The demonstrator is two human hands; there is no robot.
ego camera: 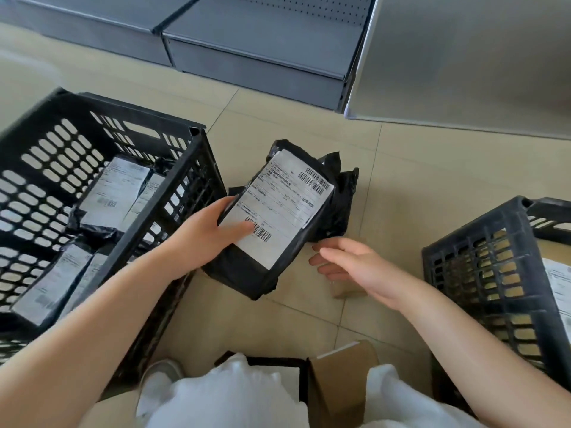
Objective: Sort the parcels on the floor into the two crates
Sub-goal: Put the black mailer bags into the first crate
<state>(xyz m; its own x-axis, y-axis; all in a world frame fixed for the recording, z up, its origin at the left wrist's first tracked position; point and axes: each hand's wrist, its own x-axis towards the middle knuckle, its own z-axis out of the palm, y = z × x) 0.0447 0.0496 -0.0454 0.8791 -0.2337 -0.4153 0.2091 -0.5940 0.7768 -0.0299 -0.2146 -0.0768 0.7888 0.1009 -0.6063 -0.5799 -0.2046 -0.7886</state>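
Left hand (213, 233) fingers grip a black labelled parcel (275, 217) beside left crate (173, 186), holding several; right hand (355, 267) spread, empty; cardboard boxes (340, 384) remain on floor

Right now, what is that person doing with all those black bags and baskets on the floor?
A person is sorting parcels. Their left hand holds a black plastic mailer bag with a white shipping label up off the tan tiled floor. The right hand is open beside it, over a small brown cardboard box. The black slatted plastic crate on the left already holds several black labelled bags. The black crate on the right holds something with a white label.
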